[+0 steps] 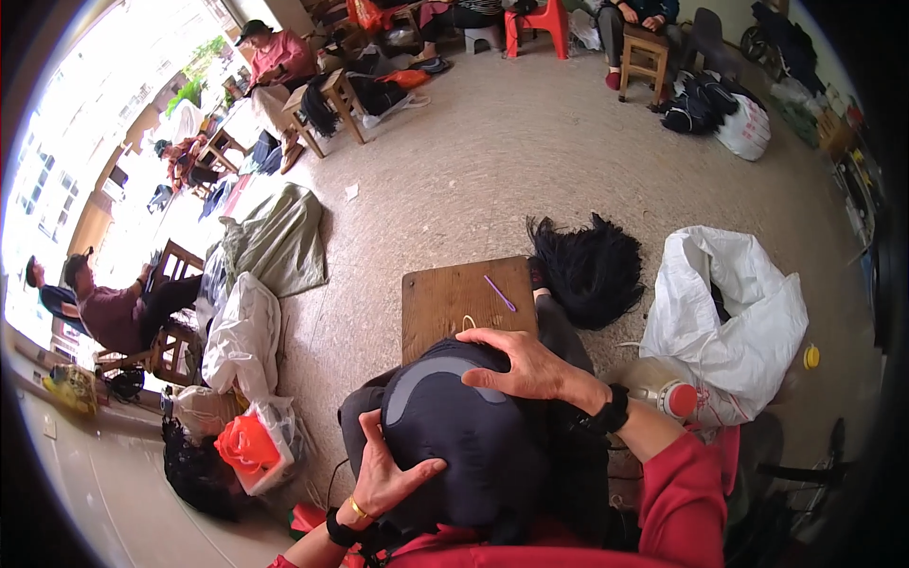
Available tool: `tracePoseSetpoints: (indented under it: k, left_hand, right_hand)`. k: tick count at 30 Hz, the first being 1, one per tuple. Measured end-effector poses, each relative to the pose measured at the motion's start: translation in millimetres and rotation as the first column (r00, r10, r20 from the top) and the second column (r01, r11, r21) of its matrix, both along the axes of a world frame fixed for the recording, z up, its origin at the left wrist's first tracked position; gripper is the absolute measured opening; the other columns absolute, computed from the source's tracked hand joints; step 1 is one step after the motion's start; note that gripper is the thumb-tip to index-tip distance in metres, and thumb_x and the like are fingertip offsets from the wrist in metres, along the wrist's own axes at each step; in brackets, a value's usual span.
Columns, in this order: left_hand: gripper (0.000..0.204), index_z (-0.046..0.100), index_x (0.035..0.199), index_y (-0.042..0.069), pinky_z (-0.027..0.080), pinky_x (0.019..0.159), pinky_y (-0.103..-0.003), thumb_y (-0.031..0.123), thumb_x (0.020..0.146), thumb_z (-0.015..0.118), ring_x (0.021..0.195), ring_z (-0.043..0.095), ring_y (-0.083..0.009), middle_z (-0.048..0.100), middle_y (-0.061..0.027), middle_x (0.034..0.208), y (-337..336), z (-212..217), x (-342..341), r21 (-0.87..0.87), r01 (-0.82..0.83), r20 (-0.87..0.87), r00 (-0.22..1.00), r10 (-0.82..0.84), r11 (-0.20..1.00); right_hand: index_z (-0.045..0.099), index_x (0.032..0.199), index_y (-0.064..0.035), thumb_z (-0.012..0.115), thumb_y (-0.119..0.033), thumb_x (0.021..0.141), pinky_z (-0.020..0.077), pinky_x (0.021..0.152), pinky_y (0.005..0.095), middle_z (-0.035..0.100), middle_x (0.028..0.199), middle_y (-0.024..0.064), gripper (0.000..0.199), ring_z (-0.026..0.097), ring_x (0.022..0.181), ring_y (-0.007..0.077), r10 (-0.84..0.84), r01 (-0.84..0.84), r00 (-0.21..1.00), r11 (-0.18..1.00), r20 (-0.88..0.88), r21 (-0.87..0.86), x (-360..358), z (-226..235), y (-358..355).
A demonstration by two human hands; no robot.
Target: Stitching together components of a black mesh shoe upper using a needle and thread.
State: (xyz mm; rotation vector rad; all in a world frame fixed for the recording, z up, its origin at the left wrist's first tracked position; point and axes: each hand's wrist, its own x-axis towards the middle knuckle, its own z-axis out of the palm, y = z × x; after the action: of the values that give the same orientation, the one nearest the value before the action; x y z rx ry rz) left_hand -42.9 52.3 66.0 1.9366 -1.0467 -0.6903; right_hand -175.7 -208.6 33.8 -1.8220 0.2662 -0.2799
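In my lap rests a dark, rounded, cap-like piece with a curved grey band across its far side. My left hand holds its left side, with the thumb lying over the dark cloth and the index finger pointing up along the edge. From the right, my right hand grips its far edge, thumb on the grey band and fingers over the rim. A wooden stool stands just beyond. On its top lies a thin purple hook-like tool. A cream loop shows near my right fingertips.
A heap of black strands lies right of the stool, beside a white sack and a red-lidded jar. At left are a grey-green cloth and bags with a red bundle. Several people sit farther off.
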Motion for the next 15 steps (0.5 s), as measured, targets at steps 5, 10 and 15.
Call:
tracePoseSetpoints:
  k: [5,10,15]
  left_hand:
    - [0.097,0.027,0.131,0.004,0.044,0.103,-0.043,0.038,0.069,0.094,0.118,0.056,-0.0302,0.054,-0.0207,0.124,-4,9,-3,0.006,0.01,0.036,0.999,-0.01,1.0]
    - [0.104,0.022,0.135,0.005,0.036,0.111,-0.042,0.041,0.069,0.094,0.127,0.047,-0.0289,0.046,-0.0202,0.132,2,0,-5,0.016,0.029,-0.14,0.99,-0.027,0.999]
    - [0.105,0.022,0.137,0.005,0.037,0.111,-0.043,0.041,0.069,0.093,0.127,0.049,-0.0303,0.048,-0.021,0.132,2,-5,-2,0.039,0.036,-0.073,0.997,-0.033,0.999]
  right_hand:
    - [0.056,0.137,0.0005,0.076,-0.051,0.087,0.044,0.109,0.0383,0.063,0.131,0.0199,0.075,0.059,0.126,0.0277,0.033,-0.031,0.999,0.995,-0.011,0.092,1,-9,5]
    - [0.058,0.135,0.0008,0.075,-0.047,0.089,0.0452,0.107,0.0367,0.064,0.13,0.0187,0.069,0.06,0.123,0.026,0.045,-0.038,0.994,0.997,-0.102,0.074,-2,-22,12]
    - [0.064,0.127,0.0016,0.076,-0.047,0.088,0.0479,0.104,0.0393,0.067,0.126,0.0203,0.064,0.063,0.121,0.0317,-0.04,0.04,0.998,0.999,-0.044,-0.005,-2,-32,14]
